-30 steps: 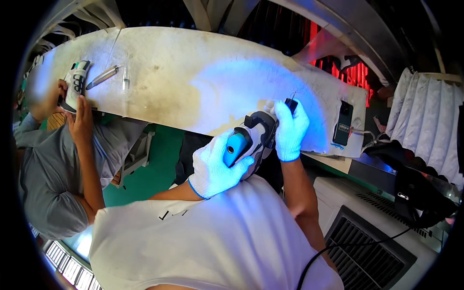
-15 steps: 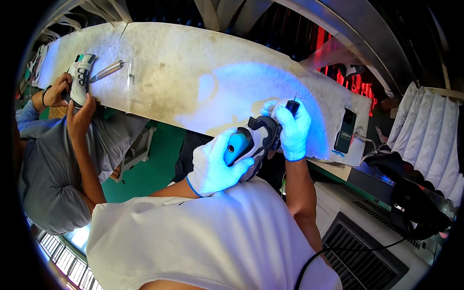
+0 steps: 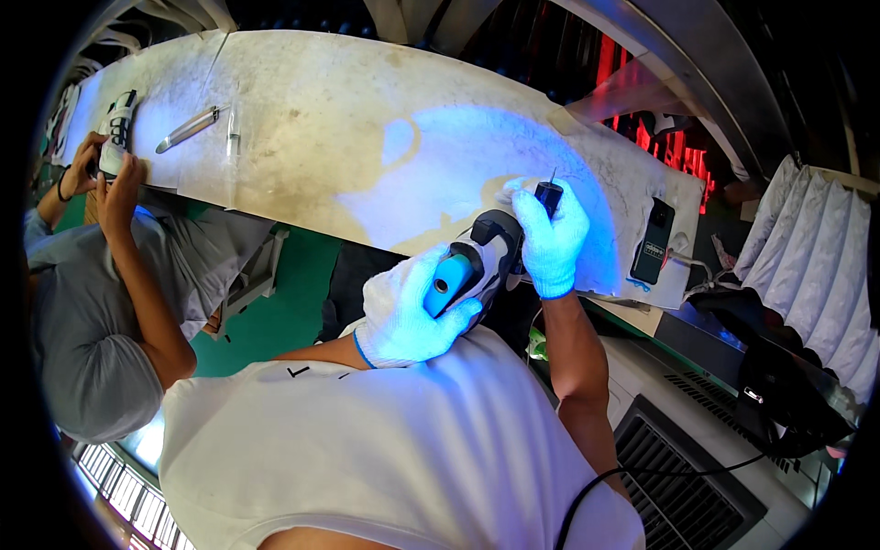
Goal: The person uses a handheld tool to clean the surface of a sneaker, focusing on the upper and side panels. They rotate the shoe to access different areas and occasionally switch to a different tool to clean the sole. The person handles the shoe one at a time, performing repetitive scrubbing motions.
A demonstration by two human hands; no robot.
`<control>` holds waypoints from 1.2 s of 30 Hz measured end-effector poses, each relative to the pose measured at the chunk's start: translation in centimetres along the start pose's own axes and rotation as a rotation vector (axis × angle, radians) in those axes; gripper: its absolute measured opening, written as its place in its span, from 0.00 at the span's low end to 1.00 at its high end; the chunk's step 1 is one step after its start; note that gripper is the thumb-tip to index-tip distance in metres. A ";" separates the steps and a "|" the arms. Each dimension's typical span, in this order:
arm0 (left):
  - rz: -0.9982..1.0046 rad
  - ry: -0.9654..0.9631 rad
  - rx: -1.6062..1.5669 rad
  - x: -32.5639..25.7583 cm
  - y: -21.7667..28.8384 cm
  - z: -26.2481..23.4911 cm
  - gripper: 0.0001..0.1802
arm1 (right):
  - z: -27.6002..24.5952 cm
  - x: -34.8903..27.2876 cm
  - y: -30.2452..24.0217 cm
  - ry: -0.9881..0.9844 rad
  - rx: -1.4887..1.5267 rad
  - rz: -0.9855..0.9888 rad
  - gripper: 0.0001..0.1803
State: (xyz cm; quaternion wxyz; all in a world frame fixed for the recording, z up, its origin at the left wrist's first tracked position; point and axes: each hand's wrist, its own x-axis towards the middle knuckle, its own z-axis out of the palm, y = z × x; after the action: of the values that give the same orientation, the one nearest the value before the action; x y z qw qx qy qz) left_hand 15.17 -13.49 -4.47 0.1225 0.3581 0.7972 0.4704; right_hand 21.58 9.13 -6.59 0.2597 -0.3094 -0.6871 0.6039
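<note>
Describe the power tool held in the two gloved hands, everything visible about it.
The power tool is a handheld corded-looking unit with a black and grey body and a bright blue rear handle, plastic by its look. It lies tilted, nose toward the pale worn panel. The left hand in a white knit glove wraps the blue handle; the right hand grips its black side handle at the front. Its working end is hidden.

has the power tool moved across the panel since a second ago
Cannot tell: the power tool sits about as far from the black phone on the white panel; the camera shifted.
</note>
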 end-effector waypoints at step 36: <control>-0.017 -0.035 -0.027 0.1 0.1 -0.4 0.39 | -0.4 1.6 -0.5 -0.219 -0.174 0.096 0.10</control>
State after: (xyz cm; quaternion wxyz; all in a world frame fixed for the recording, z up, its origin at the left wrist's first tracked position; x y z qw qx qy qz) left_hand 14.93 -13.67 -4.16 0.1452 0.3576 0.7916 0.4737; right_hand 20.75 10.49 -6.10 0.1262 -0.2954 -0.7455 0.5840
